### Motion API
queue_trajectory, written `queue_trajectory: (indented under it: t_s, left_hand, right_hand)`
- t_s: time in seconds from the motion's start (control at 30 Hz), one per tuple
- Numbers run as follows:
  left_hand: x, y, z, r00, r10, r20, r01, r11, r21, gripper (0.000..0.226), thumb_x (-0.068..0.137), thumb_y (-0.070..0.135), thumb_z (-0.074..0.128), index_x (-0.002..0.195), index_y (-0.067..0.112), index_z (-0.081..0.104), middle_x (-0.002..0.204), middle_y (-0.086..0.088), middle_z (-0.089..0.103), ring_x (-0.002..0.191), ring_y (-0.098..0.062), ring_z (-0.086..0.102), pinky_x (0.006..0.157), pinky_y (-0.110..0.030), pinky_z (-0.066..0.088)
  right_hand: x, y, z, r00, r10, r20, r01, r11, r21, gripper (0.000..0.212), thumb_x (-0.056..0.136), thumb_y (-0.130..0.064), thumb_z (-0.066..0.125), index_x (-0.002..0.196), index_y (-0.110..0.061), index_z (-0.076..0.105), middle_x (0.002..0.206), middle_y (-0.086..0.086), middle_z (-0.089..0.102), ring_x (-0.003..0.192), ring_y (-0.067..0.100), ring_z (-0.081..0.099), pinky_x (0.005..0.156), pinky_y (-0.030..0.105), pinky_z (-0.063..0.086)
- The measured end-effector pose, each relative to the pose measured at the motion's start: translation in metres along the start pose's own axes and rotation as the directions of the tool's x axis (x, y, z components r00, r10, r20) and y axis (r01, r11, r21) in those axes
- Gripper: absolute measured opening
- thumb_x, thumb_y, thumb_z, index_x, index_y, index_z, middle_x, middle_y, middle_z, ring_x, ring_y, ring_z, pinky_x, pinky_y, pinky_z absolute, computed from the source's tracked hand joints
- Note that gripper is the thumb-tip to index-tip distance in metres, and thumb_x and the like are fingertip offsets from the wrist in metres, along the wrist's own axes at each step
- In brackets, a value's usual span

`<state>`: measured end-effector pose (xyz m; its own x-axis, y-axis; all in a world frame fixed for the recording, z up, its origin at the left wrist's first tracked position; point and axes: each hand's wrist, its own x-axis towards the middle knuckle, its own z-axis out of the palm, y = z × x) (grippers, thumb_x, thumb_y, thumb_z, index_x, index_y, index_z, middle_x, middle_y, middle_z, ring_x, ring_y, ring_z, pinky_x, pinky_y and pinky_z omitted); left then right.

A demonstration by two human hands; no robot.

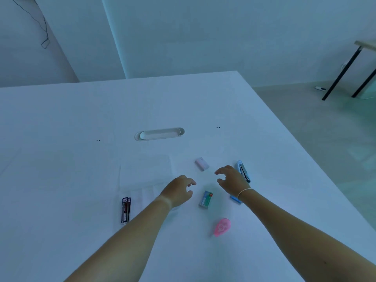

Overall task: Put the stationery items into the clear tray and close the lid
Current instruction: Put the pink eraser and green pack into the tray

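Tray [145, 176] clear, contents indiscernible | left hand [179, 192] empty, half-curled | right hand [231, 181] same

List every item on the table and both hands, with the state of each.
Clear tray: faint, lid state unclear.
Lead refill cases: flat, outside tray.
Eraser: loose.
Stapler: closed.
Staple box: closed.
Correction tape: loose.
Blue item: partly hidden.
Left hand: empty.
Right hand: empty.

Eraser [202, 164], stapler [243, 171], staple box [206, 199], pink tape [222, 227], lead cases [126, 210] lie scattered.
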<state>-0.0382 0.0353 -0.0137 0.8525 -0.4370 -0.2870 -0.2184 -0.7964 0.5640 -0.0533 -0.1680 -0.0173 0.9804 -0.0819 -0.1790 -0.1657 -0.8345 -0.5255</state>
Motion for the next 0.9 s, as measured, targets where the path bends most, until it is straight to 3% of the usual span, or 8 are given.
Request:
queue_trajectory:
  t_s: [0.13, 0.37, 0.57, 0.77, 0.9]
  left_hand:
    - [0.007, 0.009, 0.015, 0.993, 0.047, 0.109, -0.064, 0.987, 0.151, 0.046, 0.086, 0.020, 0.053, 0.132, 0.024, 0.048, 0.136, -0.002, 0.049, 0.123, -0.022, 0.046, 0.100, -0.034, 0.043]
    - [0.022, 0.012, 0.037, 0.945, 0.229, 0.232, -0.313, 0.836, 0.450, 0.059, 0.084, 0.039, 0.057, 0.138, 0.028, 0.036, 0.149, 0.004, 0.037, 0.123, -0.029, 0.042, 0.095, -0.040, 0.039]
    - [0.033, 0.012, 0.041, 0.936, 0.256, 0.242, -0.339, 0.840, 0.423, 0.058, 0.084, 0.033, 0.058, 0.138, 0.024, 0.040, 0.143, 0.006, 0.046, 0.118, -0.027, 0.044, 0.091, -0.038, 0.039]
    - [0.036, 0.006, 0.031, 0.942, 0.256, 0.218, -0.326, 0.857, 0.399, 0.055, 0.085, 0.032, 0.056, 0.137, 0.021, 0.041, 0.136, 0.003, 0.052, 0.114, -0.025, 0.046, 0.091, -0.037, 0.041]
    - [0.031, -0.001, 0.019, 0.956, 0.254, 0.144, -0.290, 0.876, 0.386, 0.055, 0.084, 0.030, 0.055, 0.137, 0.021, 0.042, 0.135, 0.002, 0.053, 0.113, -0.024, 0.048, 0.092, -0.034, 0.041]
  right_hand:
    - [0.017, 0.006, 0.001, 0.999, -0.020, 0.030, 0.020, 1.000, -0.001, 0.028, 0.087, -0.012, 0.055, 0.114, -0.014, 0.060, 0.124, 0.010, 0.056, 0.104, 0.025, 0.057, 0.093, 0.034, 0.045]
    - [0.055, 0.007, 0.003, 0.994, -0.074, 0.084, 0.076, 0.997, -0.017, 0.032, 0.087, -0.012, 0.054, 0.119, -0.016, 0.056, 0.129, 0.009, 0.053, 0.113, 0.026, 0.053, 0.098, 0.037, 0.045]
    - [0.084, 0.003, 0.007, 0.977, -0.173, 0.124, 0.181, 0.982, -0.052, 0.048, 0.083, -0.005, 0.053, 0.128, -0.020, 0.049, 0.138, 0.004, 0.047, 0.117, 0.029, 0.048, 0.097, 0.039, 0.045]
    - [0.097, 0.003, 0.010, 0.940, -0.226, 0.254, 0.268, 0.952, -0.145, 0.066, 0.080, -0.001, 0.049, 0.139, -0.027, 0.035, 0.150, -0.005, 0.033, 0.126, 0.027, 0.037, 0.104, 0.039, 0.039]
    - [0.098, -0.001, 0.017, 0.916, -0.258, 0.307, 0.330, 0.920, -0.212, 0.062, 0.082, -0.006, 0.050, 0.138, -0.028, 0.035, 0.151, -0.007, 0.032, 0.127, 0.027, 0.038, 0.104, 0.041, 0.039]
